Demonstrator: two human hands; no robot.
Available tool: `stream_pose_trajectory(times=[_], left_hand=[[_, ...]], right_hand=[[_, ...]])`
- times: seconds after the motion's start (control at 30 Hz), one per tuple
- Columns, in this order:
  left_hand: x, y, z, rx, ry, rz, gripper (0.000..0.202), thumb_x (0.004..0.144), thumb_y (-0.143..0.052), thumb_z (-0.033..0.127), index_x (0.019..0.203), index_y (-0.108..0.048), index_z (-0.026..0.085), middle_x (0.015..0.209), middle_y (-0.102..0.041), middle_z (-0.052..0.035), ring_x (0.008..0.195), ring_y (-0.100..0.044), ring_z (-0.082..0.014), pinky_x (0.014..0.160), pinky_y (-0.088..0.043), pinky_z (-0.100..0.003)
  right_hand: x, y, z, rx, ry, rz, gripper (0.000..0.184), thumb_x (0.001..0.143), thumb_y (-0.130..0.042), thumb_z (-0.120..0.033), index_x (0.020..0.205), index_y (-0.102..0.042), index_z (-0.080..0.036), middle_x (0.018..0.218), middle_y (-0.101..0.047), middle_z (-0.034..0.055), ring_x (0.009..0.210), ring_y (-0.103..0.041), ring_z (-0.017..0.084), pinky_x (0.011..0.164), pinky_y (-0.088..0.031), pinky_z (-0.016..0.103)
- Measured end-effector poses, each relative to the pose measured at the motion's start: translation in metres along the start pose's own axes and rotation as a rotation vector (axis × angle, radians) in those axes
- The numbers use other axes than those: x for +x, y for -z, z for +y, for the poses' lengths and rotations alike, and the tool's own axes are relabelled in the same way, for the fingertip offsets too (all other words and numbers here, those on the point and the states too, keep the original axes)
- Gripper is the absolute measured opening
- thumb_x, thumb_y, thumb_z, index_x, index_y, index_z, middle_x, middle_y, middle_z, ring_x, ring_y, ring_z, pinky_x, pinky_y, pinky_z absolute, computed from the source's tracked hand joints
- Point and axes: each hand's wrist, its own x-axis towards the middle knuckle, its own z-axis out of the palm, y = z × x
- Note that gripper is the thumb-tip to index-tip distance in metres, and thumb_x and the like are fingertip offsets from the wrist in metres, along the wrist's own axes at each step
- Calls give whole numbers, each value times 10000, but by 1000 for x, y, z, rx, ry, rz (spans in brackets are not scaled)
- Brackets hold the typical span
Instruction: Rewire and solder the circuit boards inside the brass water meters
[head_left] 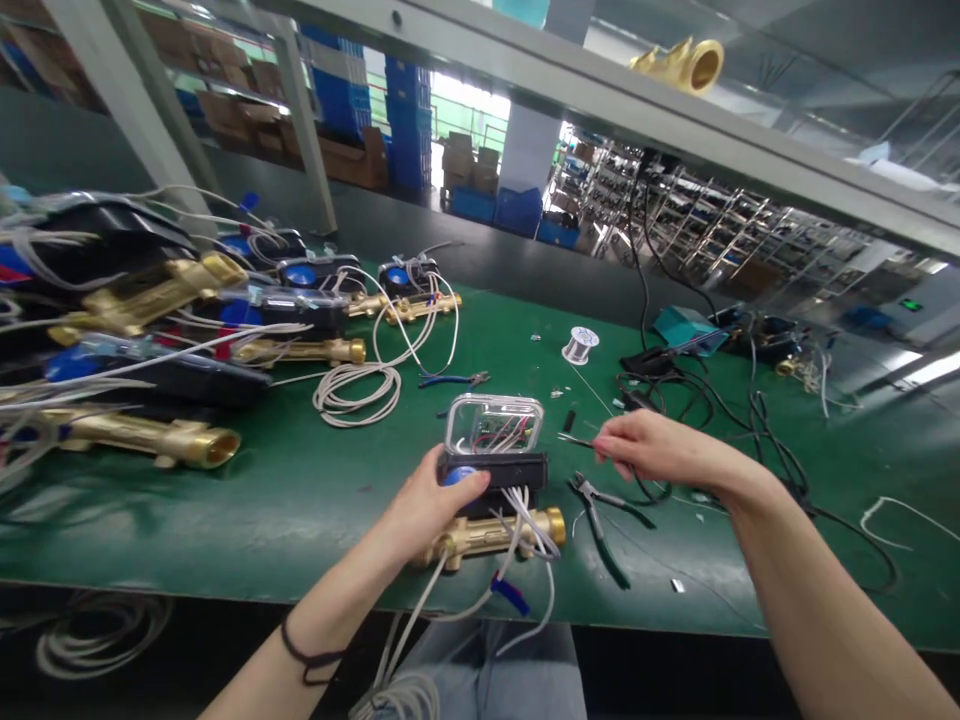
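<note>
My left hand (431, 500) grips the near left side of a meter (495, 470), a black box on a brass pipe body with its clear lid standing open and coloured wires inside. White cables (517, 540) hang from it over the table's front edge. My right hand (649, 447) is closed in a pinch on a thin metal tool (576, 438), tweezers by the look, whose tip points at the meter's right side. Green-handled pliers (600, 515) lie on the mat just below that hand.
A green mat (300, 490) covers the bench. Several more brass meters with cables (150, 350) are piled at the left. A solder spool (580, 345), blue-handled cutters (454, 380), black cords (675, 390) and a teal stand (686, 328) lie further back. A shelf beam (675, 120) runs overhead.
</note>
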Motion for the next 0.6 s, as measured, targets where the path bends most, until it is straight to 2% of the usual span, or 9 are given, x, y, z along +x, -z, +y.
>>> stream_pose_trajectory(times=[0.07, 0.13, 0.23, 0.33, 0.47, 0.6], left_hand=[[0, 2, 1, -64, 41, -20, 766, 619, -701, 504, 1233, -456, 116, 1191, -599, -144, 1099, -568, -284, 994, -408, -413], [0, 3, 2, -80, 83, -25, 818, 622, -714, 512, 1271, -417, 111, 1225, -574, -157, 1112, -561, -281, 1000, -407, -417], [0, 5, 3, -78, 111, -22, 831, 639, -719, 521, 1285, -397, 110, 1222, -567, -168, 1084, -579, -277, 971, -432, -410], [-1, 5, 3, -101, 117, -2, 852, 640, -742, 490, 1303, -370, 106, 1178, -584, -171, 1031, -605, -267, 903, -475, -371], [-1, 3, 2, -115, 109, 20, 830, 628, -751, 474, 1274, -382, 105, 1145, -586, -166, 1012, -602, -262, 881, -471, -357], [-2, 1, 1, -98, 93, 47, 762, 619, -740, 478, 1195, -405, 109, 1073, -602, -140, 1004, -598, -258, 871, -462, -359]], right_hand=[[-25, -7, 27, -39, -65, -157, 313, 921, -426, -375, 802, -624, -164, 700, -646, -1, 555, -571, 105, 556, -461, 245], [-50, -22, 60, -135, -171, -197, 357, 930, -342, -354, 813, -636, -188, 693, -670, 8, 577, -604, 136, 588, -450, 269], [-80, -48, 114, -310, -294, -95, 366, 927, -317, -362, 991, -642, -207, 802, -702, 47, 757, -662, 209, 713, -465, 324], [-95, -68, 155, -455, -349, 25, 404, 923, -317, -430, 1117, -611, -233, 1006, -694, 71, 859, -664, 256, 736, -477, 365], [-96, -82, 178, -606, -251, 157, 416, 931, -318, -424, 1175, -587, -222, 1123, -648, 93, 932, -644, 258, 728, -492, 361], [-91, -86, 175, -761, -137, 244, 361, 927, -356, -339, 1076, -627, -152, 987, -659, 127, 844, -639, 253, 700, -492, 360]])
